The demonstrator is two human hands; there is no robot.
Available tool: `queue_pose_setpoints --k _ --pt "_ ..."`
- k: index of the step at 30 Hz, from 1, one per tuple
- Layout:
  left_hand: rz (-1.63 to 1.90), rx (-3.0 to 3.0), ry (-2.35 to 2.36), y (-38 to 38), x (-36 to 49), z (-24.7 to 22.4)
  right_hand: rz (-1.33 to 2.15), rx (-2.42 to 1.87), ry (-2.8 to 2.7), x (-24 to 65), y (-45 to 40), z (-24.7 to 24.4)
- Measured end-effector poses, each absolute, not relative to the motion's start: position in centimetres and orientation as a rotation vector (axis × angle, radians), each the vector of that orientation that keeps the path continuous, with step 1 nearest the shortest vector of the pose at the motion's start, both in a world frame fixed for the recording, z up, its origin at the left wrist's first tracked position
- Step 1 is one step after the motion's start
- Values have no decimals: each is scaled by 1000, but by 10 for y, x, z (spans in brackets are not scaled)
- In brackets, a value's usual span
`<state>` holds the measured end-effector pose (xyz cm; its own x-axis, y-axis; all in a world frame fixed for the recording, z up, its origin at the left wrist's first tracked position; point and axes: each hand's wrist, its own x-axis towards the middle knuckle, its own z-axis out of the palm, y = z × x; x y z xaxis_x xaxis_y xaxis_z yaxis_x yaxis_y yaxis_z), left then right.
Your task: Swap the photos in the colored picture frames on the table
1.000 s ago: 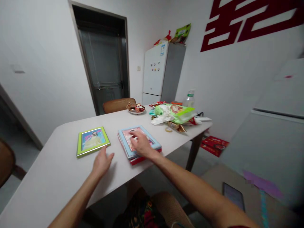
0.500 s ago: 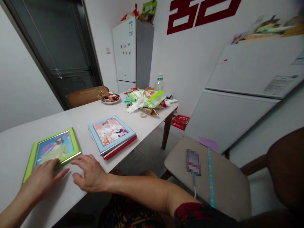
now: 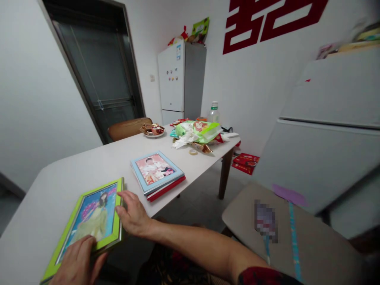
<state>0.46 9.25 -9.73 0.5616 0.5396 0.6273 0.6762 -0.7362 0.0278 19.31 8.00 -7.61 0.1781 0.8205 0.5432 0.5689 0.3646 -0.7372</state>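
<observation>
A lime-green picture frame [image 3: 123, 186] with a photo of a figure in a pale yellow dress sits at the near edge of the table, its near corner past the edge. My left hand [image 3: 77, 259] grips its lower side, fingers over the front and thumb beneath. On the right side of the frame, my right hand [image 3: 133, 213] has its thumb and fingers closed at the border. To the right lies a stack, topped by a light-blue picture frame [image 3: 162, 183] with a pinkish photo; a red frame [image 3: 166, 190] shows under it.
Farther along the white table [image 3: 97, 166] are a plate of wrapped snacks [image 3: 152, 130], a green packet [image 3: 198, 130], a tape roll [image 3: 193, 152] and a clear bottle [image 3: 213, 114]. A chair [image 3: 237, 213] stands at the right, beside a white fridge [image 3: 320, 154].
Both hands have closed on the green frame, which has moved toward me and turned slightly. Earlier my right hand was apart from it. The view has shifted left.
</observation>
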Motion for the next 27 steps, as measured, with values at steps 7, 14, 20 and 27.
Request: queue_pose_setpoints --k 7,14,20,27 --pt "-1752 -2404 -1791 55 25 -23 452 -1101 -1588 173 80 -51" --pt "-2346 -2284 -1943 48 0 -35 392 -1146 -1858 157 86 -62" --pt "-2102 -2306 -2196 43 -15 -81 325 -1214 -2065 165 86 -74" --pt "-1523 -2395 -2145 36 -20 -100 336 -1195 -2238 169 83 -68"
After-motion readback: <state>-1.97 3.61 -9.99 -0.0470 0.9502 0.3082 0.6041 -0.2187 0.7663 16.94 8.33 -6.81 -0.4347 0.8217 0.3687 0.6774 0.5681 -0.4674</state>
